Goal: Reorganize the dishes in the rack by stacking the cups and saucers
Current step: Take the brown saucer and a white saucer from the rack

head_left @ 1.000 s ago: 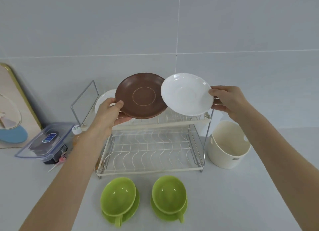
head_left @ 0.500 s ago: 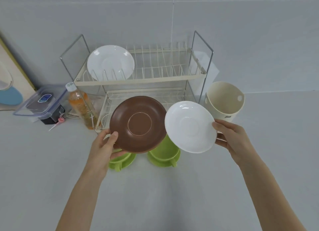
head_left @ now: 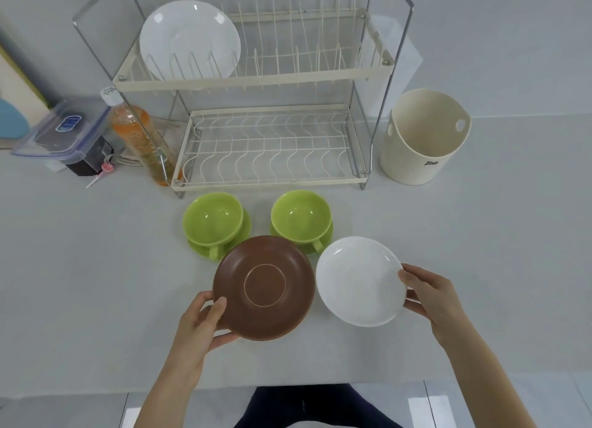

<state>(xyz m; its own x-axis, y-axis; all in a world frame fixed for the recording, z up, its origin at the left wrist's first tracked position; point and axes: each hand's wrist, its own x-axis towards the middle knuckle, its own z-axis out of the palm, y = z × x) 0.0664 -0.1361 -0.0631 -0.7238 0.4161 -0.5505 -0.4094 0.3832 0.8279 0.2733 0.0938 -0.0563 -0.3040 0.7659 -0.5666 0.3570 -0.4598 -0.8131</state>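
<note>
Brown saucer pinched at its near-left rim by left hand, thumb on top, fingers curled beneath. White saucer gripped at its right edge by right hand, thumb over the rim. Both held low above the counter, side by side, just in front of two green cups on green saucers. Probably mid-transfer: two saucers out of the rack, not yet set down. One white plate upright in the top tier; lower tier bare. Next, likely: lower both flat, or slide one onto the other to start a stack. Needs level release and rims kept apart from the green cup handles just behind.
</note>
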